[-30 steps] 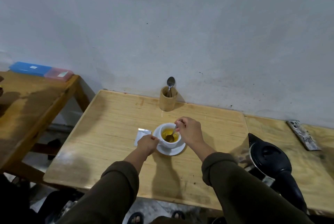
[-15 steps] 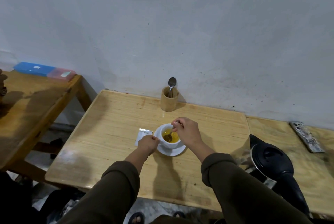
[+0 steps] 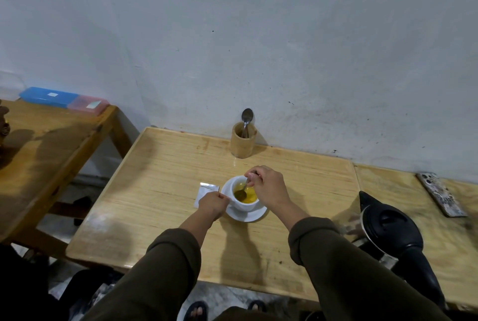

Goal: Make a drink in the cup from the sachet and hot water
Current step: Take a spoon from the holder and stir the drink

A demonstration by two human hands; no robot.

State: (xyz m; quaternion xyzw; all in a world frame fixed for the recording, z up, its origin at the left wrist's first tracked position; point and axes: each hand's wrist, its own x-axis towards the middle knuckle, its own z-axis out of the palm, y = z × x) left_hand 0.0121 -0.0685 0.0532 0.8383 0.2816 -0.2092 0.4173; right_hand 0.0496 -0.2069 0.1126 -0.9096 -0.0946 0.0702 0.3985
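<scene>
Wooden table [image 3: 160,191], frame centre: a white cup [image 3: 245,204] of yellow liquid on a saucer [image 3: 248,214]. Left hand [image 3: 210,204] pinches the cup's side; right hand [image 3: 269,186] pinches a spoon [image 3: 241,192]. Likely hot, fragile, spillable: hold the rim steady

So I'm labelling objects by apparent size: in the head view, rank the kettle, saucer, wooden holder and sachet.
Largest to smallest, as they look:
1. kettle, though it is nearest the camera
2. saucer
3. wooden holder and sachet: look alike, and the left hand partly hides the sachet, so unranked
</scene>
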